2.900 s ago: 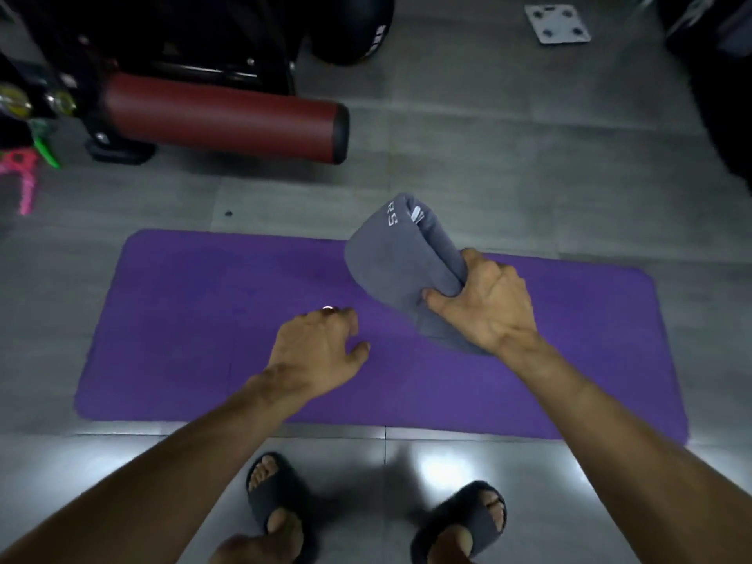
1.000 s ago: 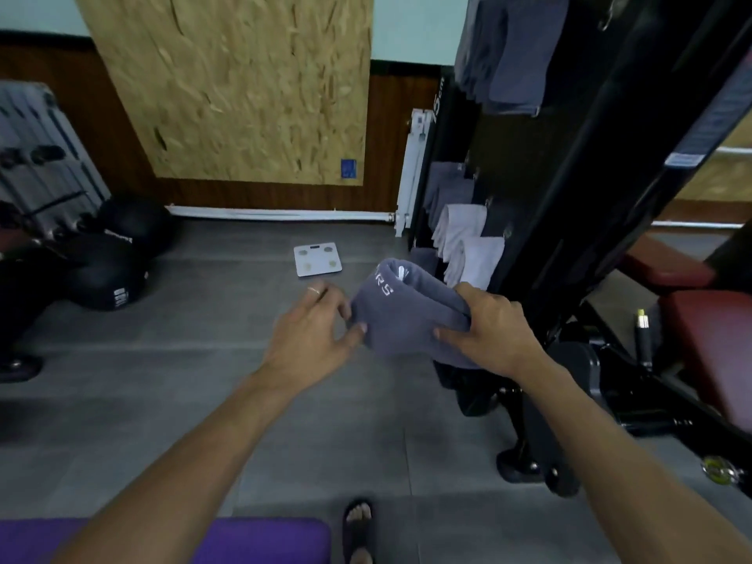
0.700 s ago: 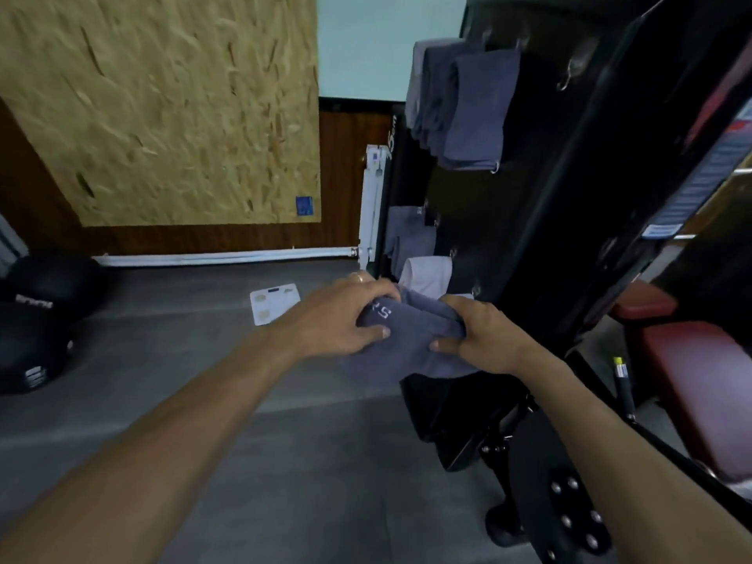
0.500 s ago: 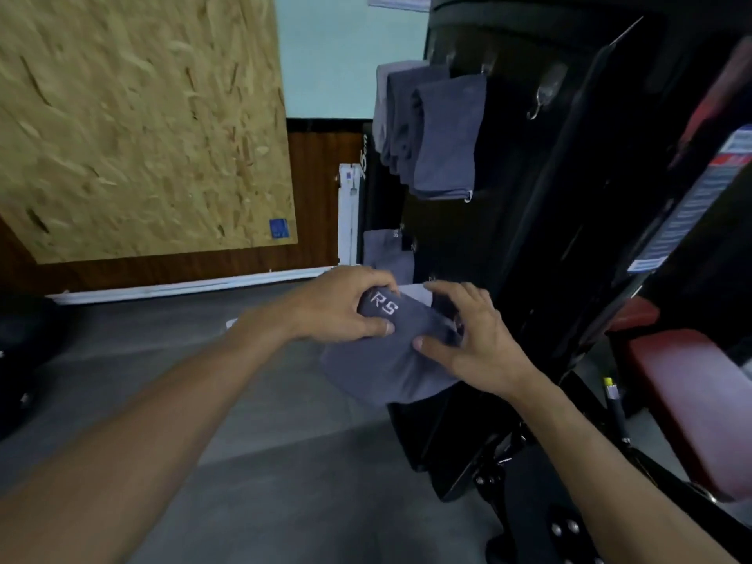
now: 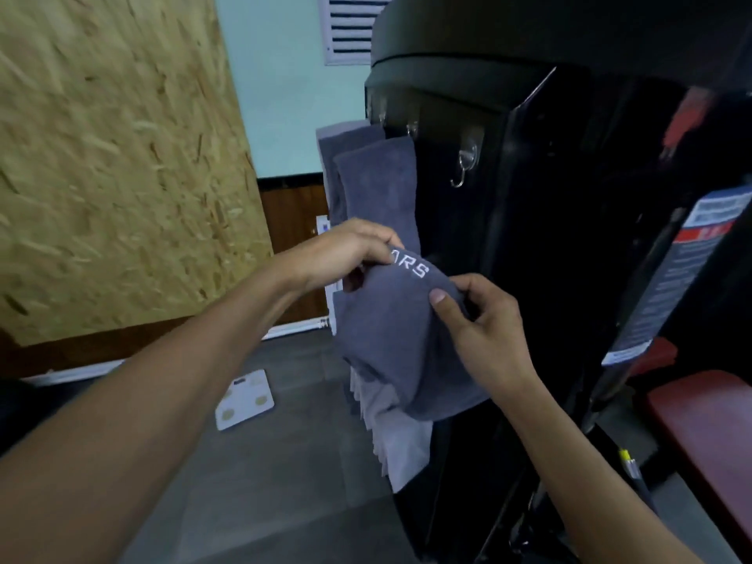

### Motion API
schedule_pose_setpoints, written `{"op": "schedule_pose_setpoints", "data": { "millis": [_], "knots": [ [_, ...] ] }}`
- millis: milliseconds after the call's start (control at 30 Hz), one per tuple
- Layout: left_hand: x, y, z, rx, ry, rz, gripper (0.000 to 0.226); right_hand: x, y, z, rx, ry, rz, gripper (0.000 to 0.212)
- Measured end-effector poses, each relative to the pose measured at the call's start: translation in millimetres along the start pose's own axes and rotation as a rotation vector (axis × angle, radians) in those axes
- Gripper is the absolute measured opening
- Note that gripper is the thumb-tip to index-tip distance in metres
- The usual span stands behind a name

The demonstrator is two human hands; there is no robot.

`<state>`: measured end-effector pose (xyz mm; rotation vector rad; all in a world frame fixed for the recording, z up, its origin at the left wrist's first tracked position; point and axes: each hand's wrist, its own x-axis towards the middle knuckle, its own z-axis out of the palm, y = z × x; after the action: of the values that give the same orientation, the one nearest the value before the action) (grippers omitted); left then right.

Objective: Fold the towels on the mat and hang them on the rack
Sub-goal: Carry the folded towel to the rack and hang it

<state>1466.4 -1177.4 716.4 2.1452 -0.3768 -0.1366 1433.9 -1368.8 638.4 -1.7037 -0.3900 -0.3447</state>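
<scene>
Going left to right: the OSB board (image 5: pixel 114 156) on the wall fills way more of the view than it did half a second back, so the head has swung in closer and tipped up a bit, and the white bathroom scale (image 5: pixel 245 398) shows up again on the grey floor (image 5: pixel 252 482) under the left forearm. The left hand (image 5: pixel 346 254) is raised higher than before and pinches the top left edge of the folded grey towel (image 5: pixel 390 343), fingers curled right next to the white "RS" lettering, so that grip is clenched on cloth. The towel itself is up in the air between both hands, lifted from where it was a moment ago, hanging just in front of the black rack (image 5: pixel 529 197) and not on any hook yet. Behind it the other grey towels (image 5: pixel 374 185) already hang from the top row, and a paler towel (image 5: pixel 403 445) peeks out below. The right hand (image 5: pixel 484 331) has changed too: earlier its fingers were spread over the cloth, now thumb and fingers pinch the top right corner. Up and to the right there's a bare metal hook (image 5: pixel 464 166) on the rack, well above the towel. Far right, a red padded bench (image 5: pixel 704 433) sits low in the corner.
</scene>
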Motion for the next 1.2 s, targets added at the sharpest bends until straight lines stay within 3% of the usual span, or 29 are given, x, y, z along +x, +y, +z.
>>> {"op": "schedule_pose_setpoints", "data": {
  "millis": [133,233,333,433,567,733,833,900,967,1067,1200],
  "knots": [
    [41.3,23.0,-15.7,-0.034,-0.024,-0.027,0.018,25.5,4.5,-12.1,-0.043,0.046,-0.135,0.029],
    [66.8,27.7,-25.9,-0.104,-0.041,-0.009,0.022,39.0,9.3,-12.9,-0.155,0.053,-0.272,0.022],
    [87.7,39.4,-33.4,-0.116,-0.088,-0.020,0.021,53.1,9.4,-6.5,-0.173,0.194,-0.370,0.019],
    [110.6,49.8,-41.2,-0.160,-0.120,-0.007,0.011,67.7,7.6,2.6,-0.167,0.327,-0.385,0.022],
    [137.9,56.9,-42.8,-0.113,-0.112,0.051,0.016,82.2,11.0,14.2,-0.182,0.520,-0.377,0.023],
    [150.7,44.5,-39.1,-0.025,-0.091,0.128,0.009,82.4,19.7,22.3,-0.247,0.641,-0.339,0.023],
    [146.3,31.9,-38.9,-0.026,0.109,0.171,0.029,81.0,21.3,29.0,-0.261,0.679,-0.308,0.023],
    [138.8,30.0,-41.2,0.072,0.227,0.232,0.023,81.6,20.9,33.2,-0.252,0.707,-0.285,0.022],
    [127.8,35.3,-40.3,0.205,0.136,0.259,0.026,83.1,19.9,35.2,-0.240,0.724,-0.267,0.022],
    [113.3,44.9,-28.9,0.586,-0.023,0.276,0.057,84.6,19.0,35.3,-0.251,0.736,-0.265,0.022],
    [115.9,39.7,-26.4,0.559,-0.029,0.264,0.047,80.4,16.0,27.6,-0.351,0.605,-0.226,0.025]
  ]
}}
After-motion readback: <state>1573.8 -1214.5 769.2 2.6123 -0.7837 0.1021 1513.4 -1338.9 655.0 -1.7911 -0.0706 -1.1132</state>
